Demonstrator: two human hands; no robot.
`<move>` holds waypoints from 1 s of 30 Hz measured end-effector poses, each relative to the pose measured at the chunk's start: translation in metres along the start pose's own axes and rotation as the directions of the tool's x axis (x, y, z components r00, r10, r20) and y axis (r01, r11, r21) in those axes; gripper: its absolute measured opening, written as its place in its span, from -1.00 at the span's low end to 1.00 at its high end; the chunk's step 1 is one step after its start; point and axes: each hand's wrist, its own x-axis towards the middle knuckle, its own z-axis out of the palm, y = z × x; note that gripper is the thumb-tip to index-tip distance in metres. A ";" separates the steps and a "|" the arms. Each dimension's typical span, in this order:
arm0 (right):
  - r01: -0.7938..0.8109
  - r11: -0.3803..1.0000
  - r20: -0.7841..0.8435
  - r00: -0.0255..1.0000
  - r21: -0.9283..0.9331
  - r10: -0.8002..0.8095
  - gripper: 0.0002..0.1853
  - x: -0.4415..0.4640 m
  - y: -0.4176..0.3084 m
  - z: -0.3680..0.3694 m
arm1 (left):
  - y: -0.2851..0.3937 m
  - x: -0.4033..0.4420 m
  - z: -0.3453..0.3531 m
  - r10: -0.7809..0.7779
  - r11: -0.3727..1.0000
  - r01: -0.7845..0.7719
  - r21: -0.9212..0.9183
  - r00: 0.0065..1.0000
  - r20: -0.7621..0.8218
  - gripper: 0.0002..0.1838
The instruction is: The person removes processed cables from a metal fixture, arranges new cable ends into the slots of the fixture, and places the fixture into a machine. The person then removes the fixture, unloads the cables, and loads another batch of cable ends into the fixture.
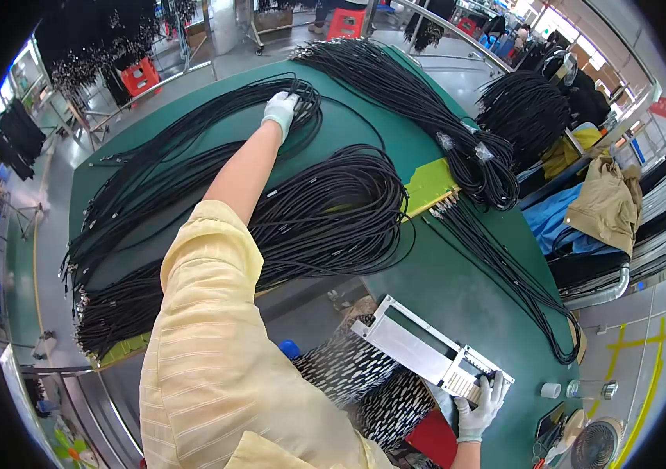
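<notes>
My left hand (pixel 280 111), in a white glove, reaches across the green table. Its fingers close on the looped end of a bunch of thin black cables (pixel 216 105). My right hand (pixel 483 408), also gloved, grips the near end of a silver metal frame (pixel 415 348) with a long slot and a row of small pale slats. The frame is tilted at the table's near edge, above my lap. Between my hands lies a thick pile of looped black cables (pixel 341 207). Small metal ends show on many of them.
More cable bundles (pixel 395 94) lie along the far side, some with clear wrapping. A smaller cable bunch (pixel 505 273) curves to the right edge. A glass bottle (pixel 592 389), white cap (pixel 551 390) and small fan (pixel 597 444) stand at lower right. Metal rails (pixel 458 31) run behind.
</notes>
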 end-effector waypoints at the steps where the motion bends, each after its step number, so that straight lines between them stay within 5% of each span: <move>1: 0.003 1.000 -0.004 1.000 -0.002 -0.003 -0.29 0.000 0.000 0.000 | 0.003 -0.003 -0.001 -0.008 1.000 0.008 -0.018 1.000 0.011 -0.58; 5: -0.011 1.000 0.030 0.999 -0.002 0.011 -0.19 0.001 -0.002 -0.003 | 0.021 -0.019 -0.004 0.039 0.998 -0.036 0.053 0.999 -0.039 -0.59; 6: -0.027 1.000 0.055 0.998 0.001 0.027 -0.03 0.001 -0.003 -0.004 | 0.035 -0.027 -0.009 -0.009 0.999 0.007 0.043 0.999 0.042 -0.51; 8: -0.012 1.000 0.051 0.999 -0.016 0.013 -0.04 0.000 -0.003 -0.005 | 0.053 -0.041 -0.012 -0.054 0.998 0.049 0.038 0.991 0.123 -0.41; 10: -0.003 1.000 0.049 0.999 -0.010 0.003 -0.04 0.000 -0.002 -0.004 | 0.060 -0.050 -0.010 -0.116 0.959 0.156 -0.237 0.978 0.173 -0.53; 14: -0.021 1.000 0.056 0.998 -0.012 0.022 -0.03 0.001 -0.004 -0.005 | 0.052 -0.047 -0.010 -0.088 0.912 0.185 -0.365 0.960 0.266 -0.68; 16: -0.008 1.000 -0.003 1.000 0.013 0.008 -0.32 0.002 -0.007 -0.005 | 0.051 -0.045 -0.009 -0.097 0.950 0.161 -0.267 0.967 0.236 -0.77; 30: 0.004 1.000 -0.011 1.000 0.005 -0.004 -0.34 0.004 -0.012 -0.007 | 0.053 -0.046 -0.008 -0.046 0.951 0.114 -0.286 0.971 0.235 -0.71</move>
